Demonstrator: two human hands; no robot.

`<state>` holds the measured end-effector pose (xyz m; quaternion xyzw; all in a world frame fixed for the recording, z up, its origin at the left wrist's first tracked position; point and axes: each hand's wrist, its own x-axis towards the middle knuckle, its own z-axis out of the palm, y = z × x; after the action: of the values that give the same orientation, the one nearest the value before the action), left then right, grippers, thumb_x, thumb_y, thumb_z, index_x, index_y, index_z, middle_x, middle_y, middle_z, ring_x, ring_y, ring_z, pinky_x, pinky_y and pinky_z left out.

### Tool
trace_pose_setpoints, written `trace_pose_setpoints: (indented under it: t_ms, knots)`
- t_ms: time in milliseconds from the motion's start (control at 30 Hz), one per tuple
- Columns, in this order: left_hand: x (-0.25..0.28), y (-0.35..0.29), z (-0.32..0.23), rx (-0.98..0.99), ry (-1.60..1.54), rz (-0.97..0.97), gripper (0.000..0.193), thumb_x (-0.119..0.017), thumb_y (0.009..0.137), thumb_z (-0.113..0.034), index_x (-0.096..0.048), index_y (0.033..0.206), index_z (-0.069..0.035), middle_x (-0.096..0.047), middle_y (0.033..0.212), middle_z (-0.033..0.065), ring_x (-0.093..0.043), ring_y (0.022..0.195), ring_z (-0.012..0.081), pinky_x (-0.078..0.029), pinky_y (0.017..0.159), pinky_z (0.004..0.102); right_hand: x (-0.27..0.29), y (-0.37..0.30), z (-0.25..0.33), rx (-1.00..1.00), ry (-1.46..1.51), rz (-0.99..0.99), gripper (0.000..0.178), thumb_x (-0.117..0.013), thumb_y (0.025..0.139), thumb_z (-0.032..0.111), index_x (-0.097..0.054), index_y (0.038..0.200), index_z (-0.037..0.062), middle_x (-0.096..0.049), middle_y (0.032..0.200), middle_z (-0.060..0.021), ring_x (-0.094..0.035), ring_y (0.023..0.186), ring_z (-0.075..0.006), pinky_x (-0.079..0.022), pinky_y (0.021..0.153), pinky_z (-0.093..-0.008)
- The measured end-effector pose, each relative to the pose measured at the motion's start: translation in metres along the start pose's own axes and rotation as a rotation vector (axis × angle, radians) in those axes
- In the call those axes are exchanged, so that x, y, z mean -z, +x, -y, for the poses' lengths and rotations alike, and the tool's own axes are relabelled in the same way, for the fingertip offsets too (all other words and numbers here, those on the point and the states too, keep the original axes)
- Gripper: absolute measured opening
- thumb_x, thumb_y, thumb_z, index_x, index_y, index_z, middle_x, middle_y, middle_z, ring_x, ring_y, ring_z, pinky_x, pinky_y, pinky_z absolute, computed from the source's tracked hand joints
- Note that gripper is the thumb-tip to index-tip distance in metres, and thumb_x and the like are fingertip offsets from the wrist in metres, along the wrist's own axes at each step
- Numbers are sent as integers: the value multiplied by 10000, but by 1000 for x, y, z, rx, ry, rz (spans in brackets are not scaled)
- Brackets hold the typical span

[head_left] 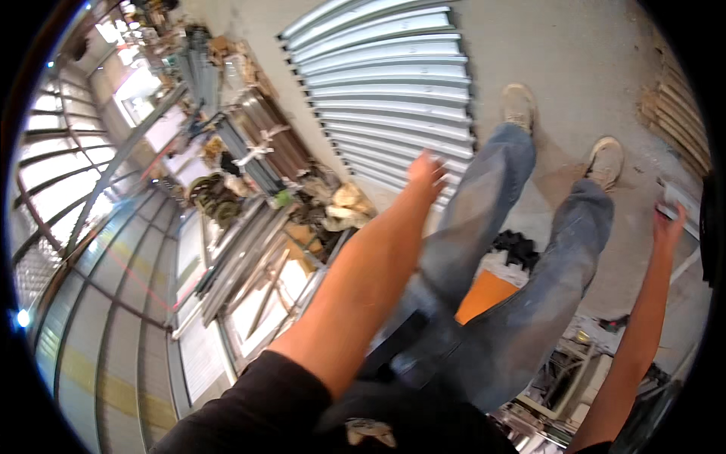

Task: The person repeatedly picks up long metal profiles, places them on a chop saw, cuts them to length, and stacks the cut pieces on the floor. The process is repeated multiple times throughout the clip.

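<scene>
My left hand is over the near end of a row of silvery ribbed metal strips laid side by side on the floor. Motion smears its fingers, so I cannot tell whether it touches them. Far to the right, my right hand has its fingers closed at the edge of a light grey flat piece. Most of that piece runs out towards the dark rim of the view, and its full shape is hidden.
Metal profiles and clutter are piled on the left. An orange object shows between my legs. Brown corrugated pieces lie at far right. Frames and scrap crowd the lower right. My shoes stand on the concrete floor.
</scene>
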<state>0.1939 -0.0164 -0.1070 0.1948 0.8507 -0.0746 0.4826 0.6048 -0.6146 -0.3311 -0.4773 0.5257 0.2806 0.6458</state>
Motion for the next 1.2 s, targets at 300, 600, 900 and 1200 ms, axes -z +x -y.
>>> trace_pose_setpoints:
  t_ms: [300,600,900,1200]
  knots:
    - [-115,-214,-41,-652,747,200,561,-646,951,-140,-509,1494,-114,-705,1094,143,-715,965,280,-539,749,455,73,-463,7,139,647,-108,331,-680,907,166,-551,1182,35,-539,1170,-113,-497,1060,-316,-495,916,-524]
    - [-96,-532,59,-625,1700,795,983,-754,883,-621,-371,1582,-46,-573,1457,217,-607,1240,392,-499,1020,537,101,-844,-153,-21,536,483,626,-718,884,176,-531,1436,-52,-655,1343,-139,-648,1223,-227,-508,1070,-378]
    - [-186,-516,366,-165,1416,956,781,-582,973,-662,-476,1537,-132,-545,1526,93,-509,1372,381,-352,1172,607,310,-935,-156,61,-212,382,721,-790,798,315,-528,1322,-106,-667,1090,-166,-644,1061,-223,-528,913,-360]
    - [-227,-611,620,-323,1402,1105,610,-713,823,-248,-513,1336,15,-590,1251,163,-594,1151,342,-499,1025,485,330,-848,-87,396,-695,-658,1000,-834,740,235,-330,1561,-36,-508,1404,-326,-505,1312,-469,-470,1041,-560]
